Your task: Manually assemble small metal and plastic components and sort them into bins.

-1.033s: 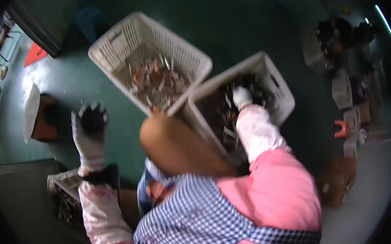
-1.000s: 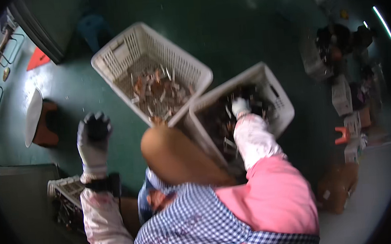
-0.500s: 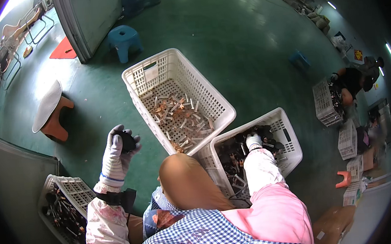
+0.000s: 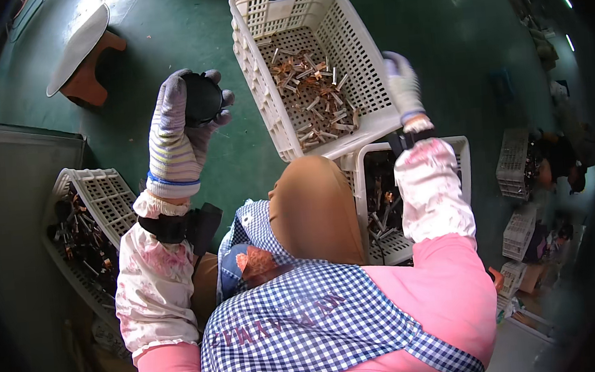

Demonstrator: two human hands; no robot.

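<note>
My left hand [image 4: 178, 136], in a striped knit glove, is closed around a round black disc-like part [image 4: 203, 97] to the left of the middle white crate. My right hand [image 4: 403, 85], also gloved and smeared by motion, is beside the near right corner of that white crate [image 4: 378, 103]; whether anything is in its fingers does not show. Inside the crate lie small silvery and copper-coloured metal pieces [image 4: 314, 90]. Below my right forearm stands the right-hand white crate [image 4: 465, 166], partly hidden by the arm, with dark parts and metal pieces [image 4: 381, 186] in it.
At my left a tilted white crate [image 4: 106, 194] holds dark parts with metal rods. A brown stool [image 4: 90, 76] with a pale round top stands at the upper left. Farther right, a person [image 4: 557, 158] is beside another white crate [image 4: 514, 162].
My right hand has come up out of the right-hand crate to the middle crate's side. My left hand still holds the black part, and the whole view has shifted.
</note>
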